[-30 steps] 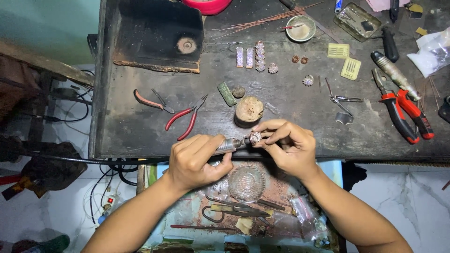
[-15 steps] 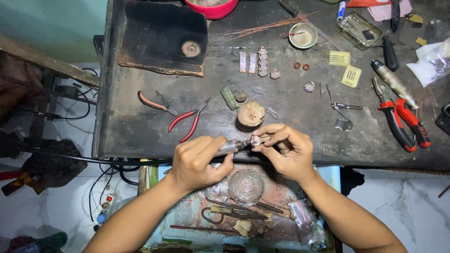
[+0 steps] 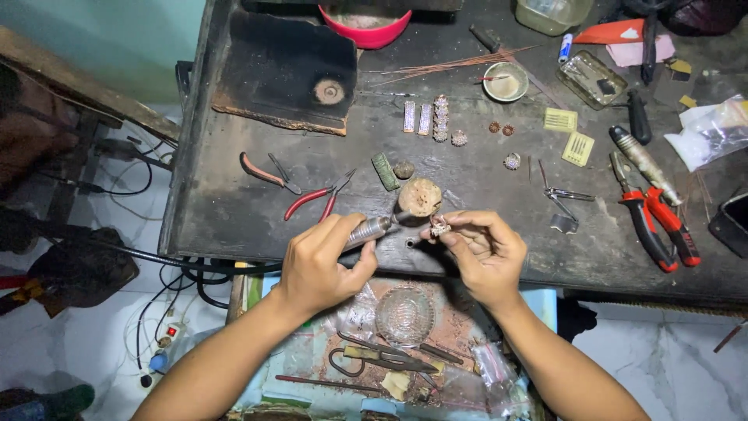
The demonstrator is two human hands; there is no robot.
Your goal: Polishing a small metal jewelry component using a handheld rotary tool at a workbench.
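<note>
**Two hands at a dark workbench, seen from above**

A dark, scuffed workbench (image 3: 234, 210) fills the upper part of the view, standing on a pale tiled floor with cables trailing at far left. On the bench's left part lies a charred black board (image 3: 280, 70), and nearer, red-handled pliers (image 3: 315, 199). At the near edge the left hand (image 3: 319, 265) has its fingers curled tightly around a slim metal hand tool (image 3: 370, 230), whose tip points right toward a round, tan, cork-like block (image 3: 420, 196). Just right of the tip, the right hand (image 3: 483, 253) pinches a small sparkling ornament (image 3: 440, 227) between thumb and fingertips, close beside the block at the bench's near edge. Farther back sit a row of small jewelled pieces (image 3: 432, 118) and a small round dish (image 3: 505, 82). To the right lie tweezers (image 3: 565, 193) and red-and-black pliers (image 3: 658, 230). Below the hands, an open drawer (image 3: 499, 312) holds a clear glass dish (image 3: 404, 316) and assorted tools.
</note>
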